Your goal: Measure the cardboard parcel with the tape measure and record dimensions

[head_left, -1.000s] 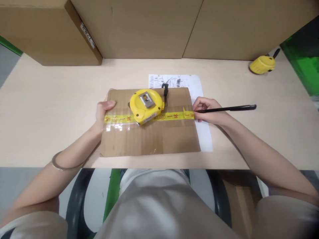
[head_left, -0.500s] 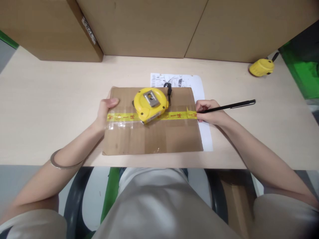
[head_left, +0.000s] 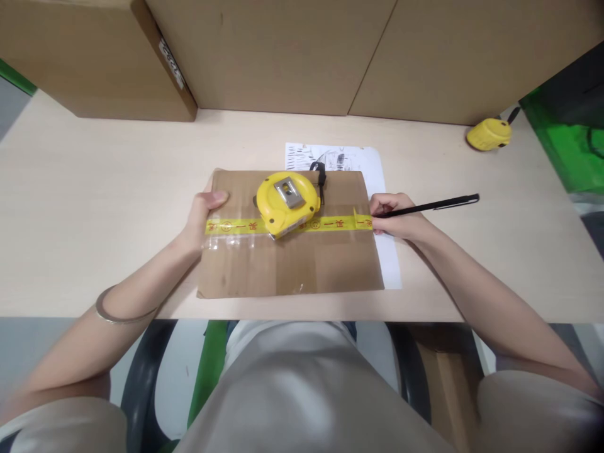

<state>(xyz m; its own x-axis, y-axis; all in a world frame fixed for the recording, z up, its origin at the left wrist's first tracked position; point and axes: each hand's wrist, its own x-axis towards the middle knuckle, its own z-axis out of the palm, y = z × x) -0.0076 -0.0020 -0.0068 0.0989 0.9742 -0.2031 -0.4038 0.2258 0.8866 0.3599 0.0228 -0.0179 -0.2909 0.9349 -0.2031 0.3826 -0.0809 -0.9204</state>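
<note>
A flat cardboard box (head_left: pixel 330 264) with a yellow strip of printed tape (head_left: pixel 236 226) across it lies in front of me. My left hand (head_left: pixel 202 217) grips its left edge, thumb on top and the other fingers hidden. On the box rests a yellow tape measure (head_left: pixel 289 202), its metal clip facing up and a black wrist strap (head_left: pixel 321 176) at its right. At the right edge, my right hand (head_left: pixel 394 215) is closed around a black pen (head_left: pixel 438 206); the cap end points right and the tip is hidden. A marked white paper (head_left: pixel 375 165) lies partly under the box.
Large cardboard boxes (head_left: pixel 278 56) line the back of the pale table (head_left: pixel 94 201), with another box (head_left: pixel 108 63) at the back left. A second yellow tape measure (head_left: pixel 489 134) sits at the back right. The table's front edge runs close to my body.
Little differs. The whole view has shifted slightly; both hands, the cardboard box and the pen keep the same places relative to one another.
</note>
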